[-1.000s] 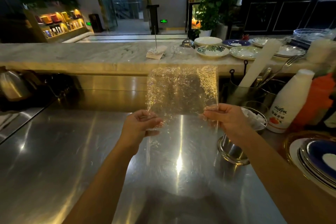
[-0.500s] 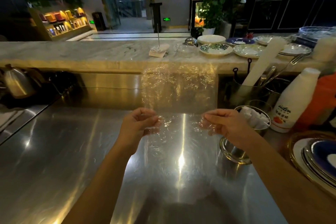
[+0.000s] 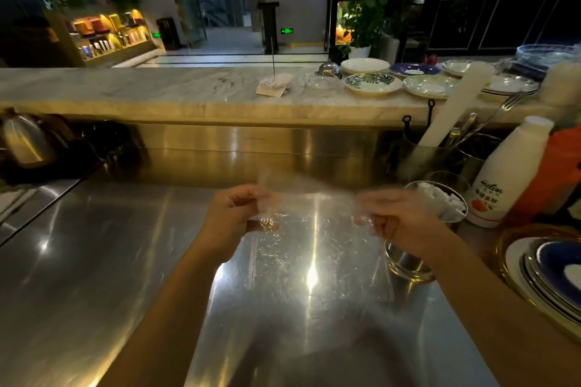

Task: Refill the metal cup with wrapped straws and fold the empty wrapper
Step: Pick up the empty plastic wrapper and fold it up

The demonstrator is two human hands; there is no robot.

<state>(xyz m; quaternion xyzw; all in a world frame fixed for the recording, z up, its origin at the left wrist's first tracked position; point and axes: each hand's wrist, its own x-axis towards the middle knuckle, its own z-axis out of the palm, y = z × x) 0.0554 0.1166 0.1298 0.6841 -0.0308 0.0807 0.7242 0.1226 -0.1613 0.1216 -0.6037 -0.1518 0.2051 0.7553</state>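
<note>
I hold a clear, crinkled plastic wrapper [image 3: 314, 254] above the steel counter [image 3: 94, 261]. My left hand [image 3: 232, 217] pinches its left edge and my right hand [image 3: 399, 223] pinches its right edge. Its upper part is bent over toward me, and the rest hangs down below my hands. The metal cup [image 3: 408, 261] stands just behind my right hand, partly hidden by it. White wrapped straws [image 3: 440, 201] fill its mouth.
A white bottle [image 3: 509, 176] and an orange container [image 3: 559, 173] stand right of the cup. Stacked plates [image 3: 550, 267] sit at the right edge. A utensil holder [image 3: 427, 154] is behind the cup, a kettle [image 3: 25, 138] at far left. A marble ledge [image 3: 157, 88] with dishes runs across the back.
The wrapper's upper half, which stood upright above my hands, has come down and folded toward me. Both hands stayed at roughly the same spot, still pinching the edges.
</note>
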